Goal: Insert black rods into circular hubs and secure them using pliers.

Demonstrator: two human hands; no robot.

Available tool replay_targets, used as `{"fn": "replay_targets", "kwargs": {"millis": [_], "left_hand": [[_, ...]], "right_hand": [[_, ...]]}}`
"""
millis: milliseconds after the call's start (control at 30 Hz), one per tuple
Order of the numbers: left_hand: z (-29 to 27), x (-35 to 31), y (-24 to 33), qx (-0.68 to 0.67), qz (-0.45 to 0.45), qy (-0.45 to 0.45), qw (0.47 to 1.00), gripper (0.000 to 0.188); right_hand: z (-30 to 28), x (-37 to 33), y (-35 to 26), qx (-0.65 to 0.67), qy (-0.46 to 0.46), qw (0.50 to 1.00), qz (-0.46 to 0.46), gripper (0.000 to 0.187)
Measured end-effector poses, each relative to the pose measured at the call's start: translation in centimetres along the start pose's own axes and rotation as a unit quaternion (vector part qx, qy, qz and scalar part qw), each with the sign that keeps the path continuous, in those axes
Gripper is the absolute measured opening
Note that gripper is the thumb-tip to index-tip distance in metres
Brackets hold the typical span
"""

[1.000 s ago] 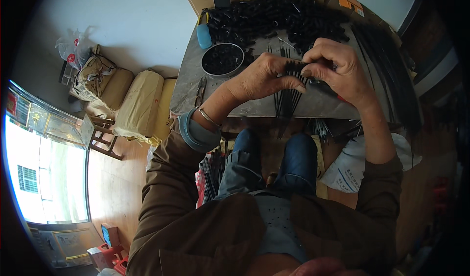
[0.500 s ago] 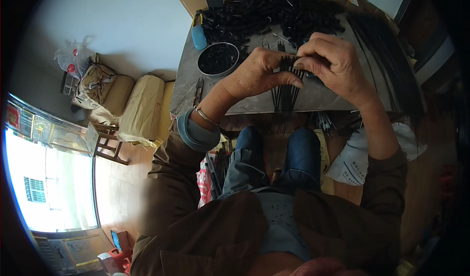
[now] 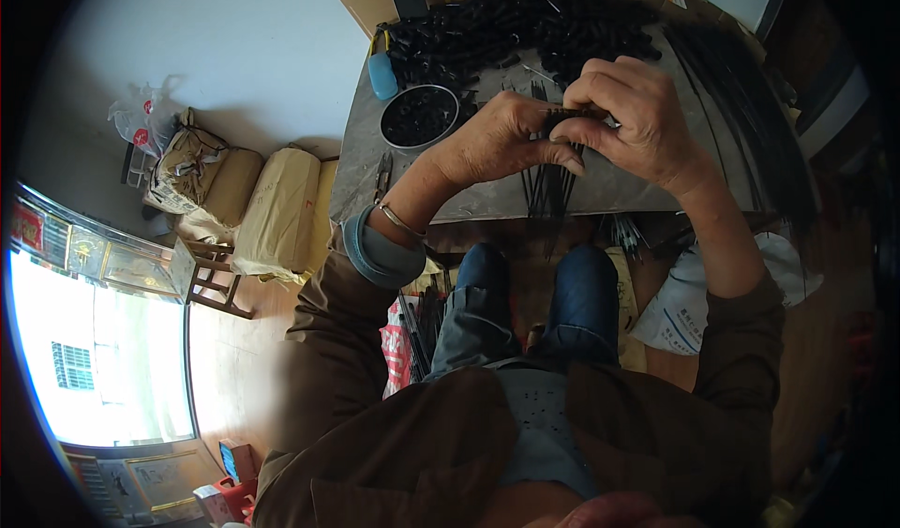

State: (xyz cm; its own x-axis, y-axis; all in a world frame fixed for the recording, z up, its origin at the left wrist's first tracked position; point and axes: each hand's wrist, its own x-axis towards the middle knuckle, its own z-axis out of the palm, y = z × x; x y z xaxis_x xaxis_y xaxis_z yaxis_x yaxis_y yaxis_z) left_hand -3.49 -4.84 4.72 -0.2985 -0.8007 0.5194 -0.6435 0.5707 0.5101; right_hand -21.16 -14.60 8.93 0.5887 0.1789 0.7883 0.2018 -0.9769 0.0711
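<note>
Table: grey top, I see it crowded edge to edge; a thing dropped here would, I judge, be hard to pick out again.
Heap of black parts: spread across the far side of the table, loose; I judge a knock from a wrist could push pieces off the far edge.
Long black strips: lying in a sheaf along the right side, near the right forearm; a sweep of that arm could scatter them.
Round bowl: full of small black parts, just left of the left hand; an elbow shift may tip it.
Left hand: grip closed, fingers pinched on the bundle from the left.
Right hand: grip closed over the bundle's top end from the right; I cannot tell what the fingertips hold beneath.
Bundle of thin black rods: held between both hands above the near table edge, lower ends fanning toward the knees; if either pinch slackens, I judge rods slide out and fall to the floor between the legs.
Blue bottle: beside the bowl, upright; small tipping risk.
</note>
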Motion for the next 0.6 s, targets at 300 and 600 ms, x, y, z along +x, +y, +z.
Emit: {"fn": "replay_targets", "kwargs": {"millis": [300,600], "left_hand": [[3.4,-0.5,-0.5,-0.190,-0.132,0.066,0.971,0.020],[8.9,-6.2,-5.5,0.220,-0.067,-0.074,0.970,0.090]], "right_hand": [[2.9,0.9,0.4,-0.019,0.018,1.000,0.009,0.023],[3.8,2.4,1.3,-0.006,-0.051,0.996,0.071,0.016]]}}
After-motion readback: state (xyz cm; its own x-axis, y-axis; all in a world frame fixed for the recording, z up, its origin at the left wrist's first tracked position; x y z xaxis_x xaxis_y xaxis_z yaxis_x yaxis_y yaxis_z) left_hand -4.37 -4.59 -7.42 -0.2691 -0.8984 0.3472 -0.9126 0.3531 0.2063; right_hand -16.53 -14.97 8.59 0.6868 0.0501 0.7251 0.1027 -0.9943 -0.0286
